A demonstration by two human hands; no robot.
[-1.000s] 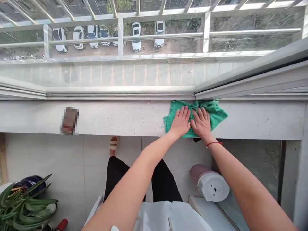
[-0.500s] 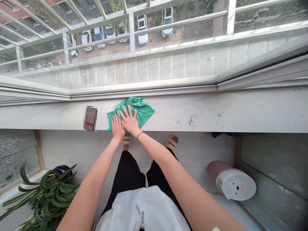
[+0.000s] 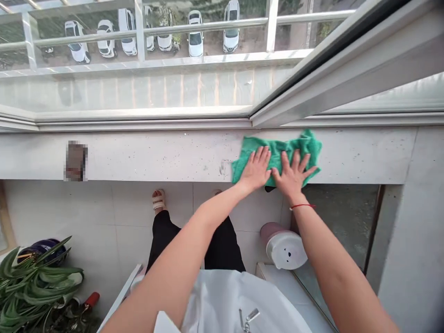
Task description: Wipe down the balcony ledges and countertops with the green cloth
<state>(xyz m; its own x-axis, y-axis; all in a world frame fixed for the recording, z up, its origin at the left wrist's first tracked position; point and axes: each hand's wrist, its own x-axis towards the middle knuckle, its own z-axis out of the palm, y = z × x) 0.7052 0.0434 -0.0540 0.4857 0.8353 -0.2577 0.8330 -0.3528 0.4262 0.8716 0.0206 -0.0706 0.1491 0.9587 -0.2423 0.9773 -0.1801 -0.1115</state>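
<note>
A green cloth [image 3: 277,149] lies crumpled on the pale stone windowsill [image 3: 156,155], toward its right part. My left hand [image 3: 255,169] presses flat on the cloth's left half, fingers stretched out. My right hand [image 3: 293,175] lies flat beside it on the cloth's right half, fingers spread, with a red string on the wrist. The two hands touch side by side. A small smudge [image 3: 222,167] shows on the sill just left of the cloth.
A blurred small object [image 3: 75,160] sits on the sill at the left. The sliding window frame [image 3: 329,69] runs diagonally above the cloth. Below are a potted plant [image 3: 31,282], a pink and white container [image 3: 282,247], and my foot [image 3: 158,200].
Both hands slid the cloth along the sill: it was at the right, went left near the blurred object, and is now back at the right.
</note>
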